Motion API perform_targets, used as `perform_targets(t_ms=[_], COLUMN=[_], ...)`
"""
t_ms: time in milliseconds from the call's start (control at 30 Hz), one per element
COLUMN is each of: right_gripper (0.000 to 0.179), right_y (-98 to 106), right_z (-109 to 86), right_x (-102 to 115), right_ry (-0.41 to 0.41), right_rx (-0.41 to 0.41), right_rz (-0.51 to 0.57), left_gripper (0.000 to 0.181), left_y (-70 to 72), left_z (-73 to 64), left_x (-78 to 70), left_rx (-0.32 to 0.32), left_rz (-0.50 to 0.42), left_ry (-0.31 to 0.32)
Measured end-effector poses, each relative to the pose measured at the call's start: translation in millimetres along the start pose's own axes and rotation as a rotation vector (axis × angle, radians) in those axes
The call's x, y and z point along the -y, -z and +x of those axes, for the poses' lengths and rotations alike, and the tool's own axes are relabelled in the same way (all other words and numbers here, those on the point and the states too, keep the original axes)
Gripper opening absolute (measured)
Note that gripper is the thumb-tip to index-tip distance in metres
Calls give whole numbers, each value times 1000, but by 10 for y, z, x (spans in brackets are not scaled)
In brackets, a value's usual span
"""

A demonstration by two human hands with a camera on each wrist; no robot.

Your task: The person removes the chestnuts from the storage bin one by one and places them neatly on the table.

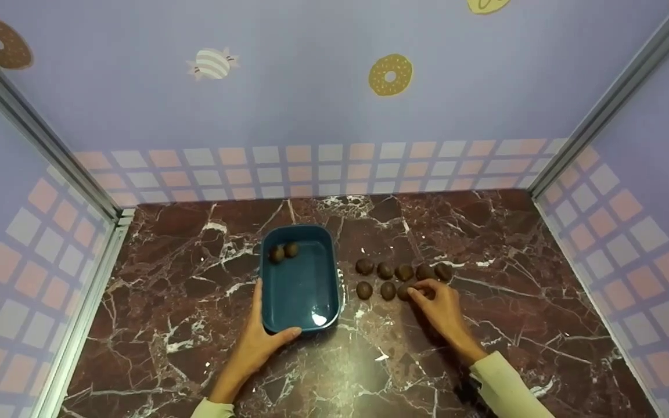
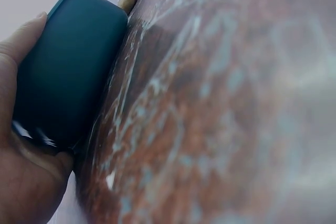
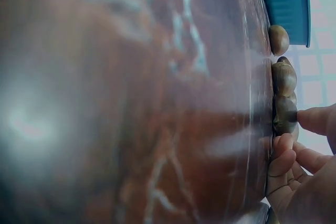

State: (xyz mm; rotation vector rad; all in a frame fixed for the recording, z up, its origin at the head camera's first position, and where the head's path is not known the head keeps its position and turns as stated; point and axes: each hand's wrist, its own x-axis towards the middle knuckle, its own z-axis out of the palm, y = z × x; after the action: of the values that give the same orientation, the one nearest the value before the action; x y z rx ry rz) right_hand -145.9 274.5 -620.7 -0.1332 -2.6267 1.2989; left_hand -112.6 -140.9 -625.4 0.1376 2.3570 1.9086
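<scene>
A deep blue-green rectangular dish [image 1: 301, 290] stands on the marbled tabletop, with two brown, kiwi-like fruits [image 1: 291, 249] inside at its far left. My left hand [image 1: 259, 342] grips its near left corner, fingers along the left side and thumb on the near end. To the right of the dish, several more kiwis [image 1: 364, 290] lie in two rows. My right hand [image 1: 440, 305] pinches a kiwi [image 1: 403, 291] in the near row between thumb and finger. In the right wrist view, a fingertip meets that kiwi [image 3: 286, 114] from above while other fingers curl beside it.
The reddish-brown marbled table [image 1: 166, 348] is enclosed by a back wall [image 1: 311, 104] and side walls with printed sweets and checks. Metal frame posts [image 1: 613, 96] stand at the corners. The far row of kiwis [image 1: 404, 272] lies just beyond my right fingers.
</scene>
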Motion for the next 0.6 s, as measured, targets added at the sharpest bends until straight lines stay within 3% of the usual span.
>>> perform_targets(t_ms=[133, 300, 600], right_gripper=[14, 13, 18], right_y=[28, 75, 29], right_z=[-6, 41, 287], right_x=[6, 111, 560], right_ry=[34, 136, 342], right_rx=[-18, -39, 58], right_rz=[-17, -17, 22], left_gripper=[138, 138, 137], left_y=[-10, -9, 13], left_z=[10, -4, 10], left_x=[3, 11, -7], left_rx=[0, 8, 6], left_rz=[2, -16, -28], left_ry=[-17, -7, -17])
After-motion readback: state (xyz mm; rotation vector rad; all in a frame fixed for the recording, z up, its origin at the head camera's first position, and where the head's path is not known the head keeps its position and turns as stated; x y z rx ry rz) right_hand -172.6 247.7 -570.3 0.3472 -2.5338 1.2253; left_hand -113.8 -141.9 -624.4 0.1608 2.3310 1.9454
